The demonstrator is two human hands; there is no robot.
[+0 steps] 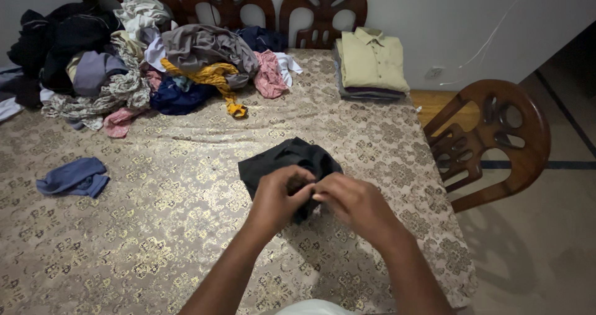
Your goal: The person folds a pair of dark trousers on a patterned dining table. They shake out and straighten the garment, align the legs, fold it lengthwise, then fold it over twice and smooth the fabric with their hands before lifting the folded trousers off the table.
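Black cloth (pixel 287 163) lies bunched on the table (pixel 186 228), near the middle of its front half, and I have both hands on its near edge. My left hand (pixel 278 200) curls over the cloth with the fingers drawn together, pinching a fold of it. My right hand (pixel 355 204) meets it from the other side, fingertips closed on the same bit of cloth, so the two hands touch at the thumbs. The table wears a beige covering with a gold floral pattern. Well apart to the left lies a small blue garment (pixel 73 177). Along the far edge sits a heap of mixed clothes (pixel 155 60), and to its right a folded stack topped by an olive shirt (pixel 371 59). A wooden chair (pixel 490 141) stands just beside the table's right edge.
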